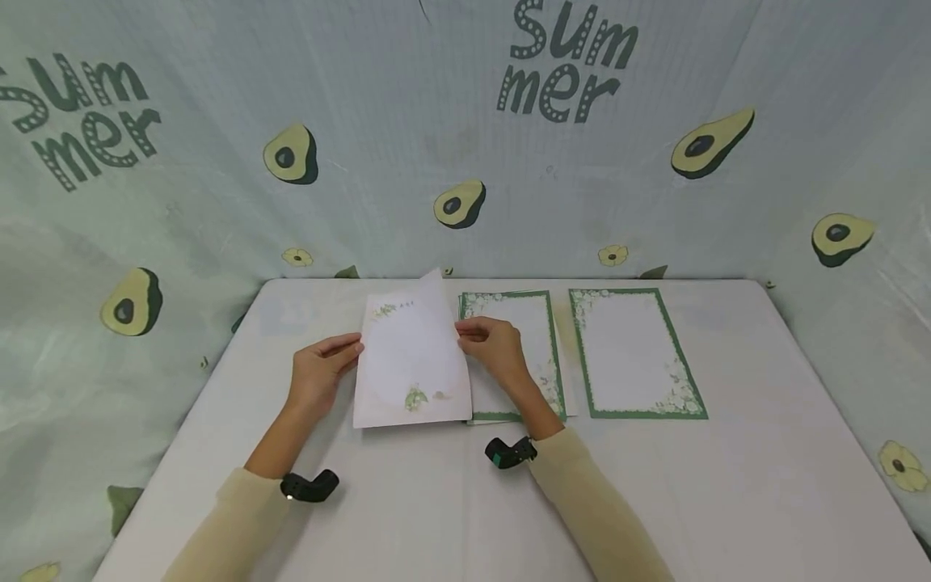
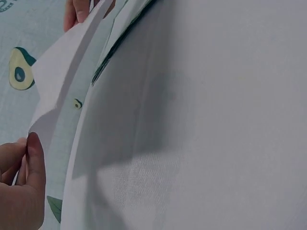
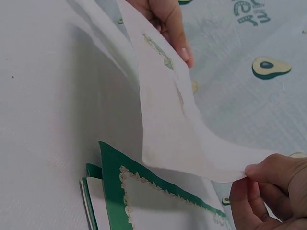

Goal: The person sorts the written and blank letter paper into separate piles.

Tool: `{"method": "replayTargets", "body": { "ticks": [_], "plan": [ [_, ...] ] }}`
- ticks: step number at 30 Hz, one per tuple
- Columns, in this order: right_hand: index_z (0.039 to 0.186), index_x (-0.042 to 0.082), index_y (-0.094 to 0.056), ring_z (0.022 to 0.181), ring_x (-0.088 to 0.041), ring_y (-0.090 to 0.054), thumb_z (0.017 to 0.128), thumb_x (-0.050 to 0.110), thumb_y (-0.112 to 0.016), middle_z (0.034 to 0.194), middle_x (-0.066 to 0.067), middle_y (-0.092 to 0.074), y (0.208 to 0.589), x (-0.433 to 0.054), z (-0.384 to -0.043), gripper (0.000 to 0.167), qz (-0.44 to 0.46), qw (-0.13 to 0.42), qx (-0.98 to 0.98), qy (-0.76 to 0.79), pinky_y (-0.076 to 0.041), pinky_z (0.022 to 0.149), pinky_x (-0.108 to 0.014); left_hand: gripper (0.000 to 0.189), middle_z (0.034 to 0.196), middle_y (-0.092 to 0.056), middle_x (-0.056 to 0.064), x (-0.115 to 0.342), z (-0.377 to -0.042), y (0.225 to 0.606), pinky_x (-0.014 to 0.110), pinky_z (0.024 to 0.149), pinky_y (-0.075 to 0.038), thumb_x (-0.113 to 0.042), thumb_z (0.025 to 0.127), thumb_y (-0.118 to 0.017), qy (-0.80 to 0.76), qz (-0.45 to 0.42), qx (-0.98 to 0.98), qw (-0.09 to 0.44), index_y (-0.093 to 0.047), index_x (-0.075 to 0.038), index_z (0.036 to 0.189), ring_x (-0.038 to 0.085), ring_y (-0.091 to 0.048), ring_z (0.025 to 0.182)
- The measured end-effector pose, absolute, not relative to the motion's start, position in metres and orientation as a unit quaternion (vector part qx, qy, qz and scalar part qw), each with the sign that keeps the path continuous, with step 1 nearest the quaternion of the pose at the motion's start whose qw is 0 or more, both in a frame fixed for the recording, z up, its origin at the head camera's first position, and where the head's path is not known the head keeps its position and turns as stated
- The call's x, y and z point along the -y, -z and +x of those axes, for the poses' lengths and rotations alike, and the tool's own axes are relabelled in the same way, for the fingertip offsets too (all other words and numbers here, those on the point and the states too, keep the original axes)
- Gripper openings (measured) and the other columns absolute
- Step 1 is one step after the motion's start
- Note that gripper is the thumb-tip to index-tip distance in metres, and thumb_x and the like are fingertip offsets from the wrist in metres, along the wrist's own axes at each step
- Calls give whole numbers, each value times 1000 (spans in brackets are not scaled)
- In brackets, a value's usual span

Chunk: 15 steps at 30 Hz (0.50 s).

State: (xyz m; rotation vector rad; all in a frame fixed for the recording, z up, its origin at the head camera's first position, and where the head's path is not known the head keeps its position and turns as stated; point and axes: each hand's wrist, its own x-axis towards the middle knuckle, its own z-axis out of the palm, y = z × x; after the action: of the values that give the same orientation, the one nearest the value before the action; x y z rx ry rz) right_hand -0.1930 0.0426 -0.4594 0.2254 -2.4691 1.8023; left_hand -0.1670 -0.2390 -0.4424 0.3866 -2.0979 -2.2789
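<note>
A sheet of paper [image 1: 413,356] with small green floral prints is held up above the white table, its far right corner bent upward. My left hand [image 1: 323,376] pinches its left edge between thumb and fingers, also visible in the left wrist view. On the opposite edge, my right hand [image 1: 496,347] pinches the same sheet; the right wrist view shows thumb and fingertips on its edge. Partly under the right hand lies a stack of green-bordered sheets [image 1: 520,305]. The held sheet hides the stack's left part.
Right of the stack, a single green-bordered sheet [image 1: 636,356] lies flat on the white table [image 1: 735,485]. Behind the table hangs a pale cloth [image 1: 378,121] printed with avocados and lettering. A black wrist camera [image 1: 309,487] sits on each sleeve cuff.
</note>
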Motion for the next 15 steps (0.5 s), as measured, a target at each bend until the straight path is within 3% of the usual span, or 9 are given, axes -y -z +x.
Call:
{"method": "replayTargets", "body": {
  "ticks": [4,9,15],
  "plan": [
    [112,4,-77,95,-22,-74,88,2,-78,104,-10,-77,459,-38,-199,24,82,49,808,-581,-61,82,-31,34,102,-71,-1,243,-173,442,20,85,-59,2,93,-72,736,116,666,17,-66,10,125,7,-70,95],
    [115,2,-76,97,-23,-74,89,-1,-76,107,-13,-76,463,-30,-201,26,82,23,806,-585,-61,84,-27,21,100,-72,0,249,-175,444,18,83,-59,5,92,-71,743,132,656,21,-75,1,112,7,-71,94],
    [113,2,-76,95,-23,-74,89,-4,-76,105,-12,-76,469,-24,-198,25,70,22,807,-586,-61,82,-25,38,99,-72,-3,251,-171,448,18,85,-58,2,93,-71,712,127,691,17,-62,14,128,6,-70,94]
  ]
}}
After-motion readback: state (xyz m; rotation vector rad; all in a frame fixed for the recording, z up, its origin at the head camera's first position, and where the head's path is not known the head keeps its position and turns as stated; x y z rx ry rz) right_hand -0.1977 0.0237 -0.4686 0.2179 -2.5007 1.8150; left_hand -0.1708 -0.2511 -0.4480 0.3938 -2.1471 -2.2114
